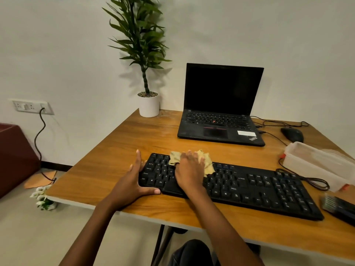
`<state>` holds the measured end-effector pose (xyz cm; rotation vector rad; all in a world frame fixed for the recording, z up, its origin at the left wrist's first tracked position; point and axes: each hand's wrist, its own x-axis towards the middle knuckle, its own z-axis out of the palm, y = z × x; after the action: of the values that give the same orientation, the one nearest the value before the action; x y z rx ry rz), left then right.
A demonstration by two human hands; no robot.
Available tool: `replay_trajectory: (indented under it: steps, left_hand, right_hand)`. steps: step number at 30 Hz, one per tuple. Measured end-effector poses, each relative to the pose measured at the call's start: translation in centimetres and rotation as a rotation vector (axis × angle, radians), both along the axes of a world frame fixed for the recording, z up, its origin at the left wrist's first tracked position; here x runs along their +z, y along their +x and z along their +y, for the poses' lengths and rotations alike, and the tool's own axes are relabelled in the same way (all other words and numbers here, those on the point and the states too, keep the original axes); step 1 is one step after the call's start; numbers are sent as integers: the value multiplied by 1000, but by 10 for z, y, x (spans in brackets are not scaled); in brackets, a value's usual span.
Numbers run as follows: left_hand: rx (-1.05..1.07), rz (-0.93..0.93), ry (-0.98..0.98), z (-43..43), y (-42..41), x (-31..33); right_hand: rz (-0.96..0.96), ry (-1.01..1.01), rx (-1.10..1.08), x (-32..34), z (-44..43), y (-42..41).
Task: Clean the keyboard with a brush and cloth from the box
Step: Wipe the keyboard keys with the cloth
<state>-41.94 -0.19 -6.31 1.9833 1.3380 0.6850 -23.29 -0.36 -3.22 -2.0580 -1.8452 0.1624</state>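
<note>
A black keyboard (249, 187) lies slantwise across the wooden table (119, 158). My left hand (132, 181) grips its left end, thumb on the front edge and fingers up along the side. My right hand (189, 169) lies flat on a tan cloth (208, 166) and presses it onto the upper left keys. The cloth sticks out on both sides of the hand. A dark brush (340, 207) with pale bristles lies on the table at the far right. Behind the keyboard's right end stands the clear plastic box (315, 162).
An open black laptop (221, 112) stands at the back of the table, a black mouse (293, 134) to its right with cables trailing. A potted plant (148, 103) stands at the back left corner. The keyboard's cable (311, 181) loops near the box.
</note>
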Motion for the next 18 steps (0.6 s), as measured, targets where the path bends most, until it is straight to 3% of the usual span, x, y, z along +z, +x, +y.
replay_trajectory:
  steps: [6,13,18]
  left_hand:
    - [35,-13,-22,1,0,-1]
    - [35,-56,-23,-1,0,4]
    - [44,-42,24,-3,0,7]
  right_hand:
    - [4,-16,281,-2,18,-49]
    - [-36,-71,652,3,-4,-30]
    - [-91,-88,784,11,-25,-17]
